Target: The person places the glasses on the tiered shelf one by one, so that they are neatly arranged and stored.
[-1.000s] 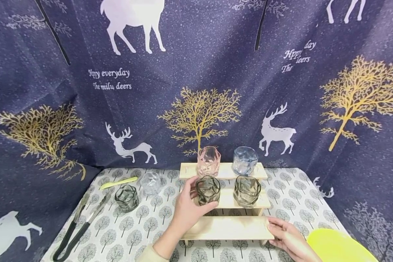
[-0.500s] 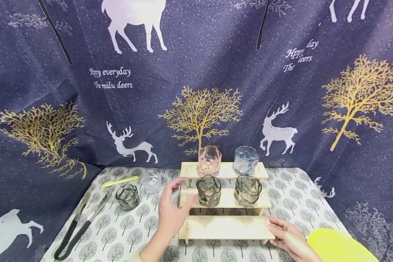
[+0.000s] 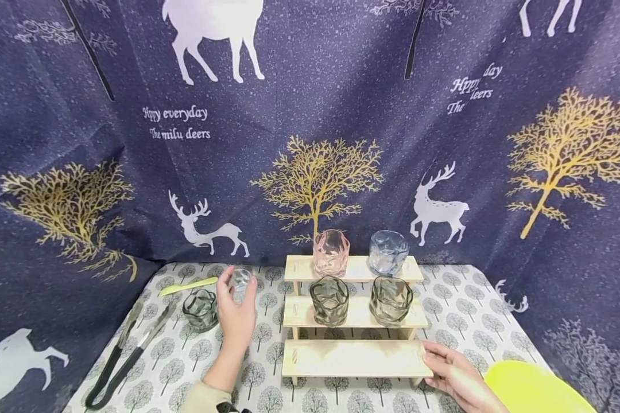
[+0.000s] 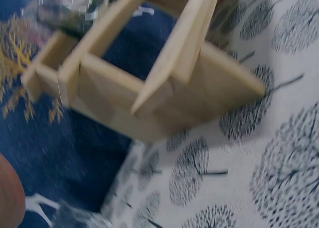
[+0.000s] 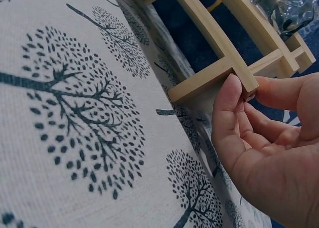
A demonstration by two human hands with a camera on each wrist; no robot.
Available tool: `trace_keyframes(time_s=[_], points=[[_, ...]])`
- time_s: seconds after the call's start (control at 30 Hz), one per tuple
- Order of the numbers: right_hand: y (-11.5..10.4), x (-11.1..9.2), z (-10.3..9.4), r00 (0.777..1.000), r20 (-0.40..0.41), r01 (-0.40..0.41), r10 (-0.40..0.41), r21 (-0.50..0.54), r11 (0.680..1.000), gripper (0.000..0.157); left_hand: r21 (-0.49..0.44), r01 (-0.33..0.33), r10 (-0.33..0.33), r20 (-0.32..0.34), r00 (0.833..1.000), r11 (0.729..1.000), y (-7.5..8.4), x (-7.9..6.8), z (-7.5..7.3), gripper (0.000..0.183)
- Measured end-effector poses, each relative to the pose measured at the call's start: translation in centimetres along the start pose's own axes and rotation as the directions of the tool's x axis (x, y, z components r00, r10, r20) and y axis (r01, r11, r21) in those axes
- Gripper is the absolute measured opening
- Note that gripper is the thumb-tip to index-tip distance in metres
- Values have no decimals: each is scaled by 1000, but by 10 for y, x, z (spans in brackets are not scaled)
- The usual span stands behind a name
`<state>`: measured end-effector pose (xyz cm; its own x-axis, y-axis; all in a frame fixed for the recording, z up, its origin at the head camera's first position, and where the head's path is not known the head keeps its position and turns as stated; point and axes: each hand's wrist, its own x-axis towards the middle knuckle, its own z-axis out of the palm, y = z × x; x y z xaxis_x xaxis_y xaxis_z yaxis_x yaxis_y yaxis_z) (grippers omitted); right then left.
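The clear glass [image 3: 241, 280] stands within the half-spread left hand [image 3: 236, 314], upright; its grip I cannot tell. The right hand [image 3: 454, 373] pinches the wooden rack [image 3: 356, 358], its length running sideways between the 2 hands.

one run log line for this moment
left hand: at clear glass, grip unclear | right hand: pinches wooden rack at lowest shelf | upper shelves: four glasses

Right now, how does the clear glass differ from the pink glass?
The clear glass is colourless; the pink glass is tinted. The clear glass is between thumb and fingers of the left hand, partly hidden, grip unclear; the pink glass stands untouched on the top shelf. Both are see-through.
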<state>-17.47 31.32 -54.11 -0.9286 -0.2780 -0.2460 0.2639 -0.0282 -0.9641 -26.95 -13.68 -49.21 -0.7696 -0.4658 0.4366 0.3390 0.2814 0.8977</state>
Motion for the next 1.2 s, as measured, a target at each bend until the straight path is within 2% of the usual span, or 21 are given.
trace_keyframes(time_s=[0.17,0.4,0.63,0.8,1.03,1.2], points=[[2,0,0,1000,7,-1,1,5,1000,64,130,79,-81,9,997,988,-29,12,-1,77],[1,-1,2,1000,15,7,-7,22,1000,65,308,152,-181,68,981,939,-61,24,1,108],[3,0,1,999,30,8,-9,41,999,64,294,206,-236,69,969,933,-79,25,4,108],[3,0,0,1000,27,4,-6,42,999,64,269,256,-280,55,958,928,-84,24,2,113],[2,0,-2,999,39,26,-28,54,998,58,283,280,-287,-18,958,917,-87,24,5,107],[1,0,-2,999,27,17,-18,62,998,53,277,295,-298,-33,954,915,-90,25,6,101]])
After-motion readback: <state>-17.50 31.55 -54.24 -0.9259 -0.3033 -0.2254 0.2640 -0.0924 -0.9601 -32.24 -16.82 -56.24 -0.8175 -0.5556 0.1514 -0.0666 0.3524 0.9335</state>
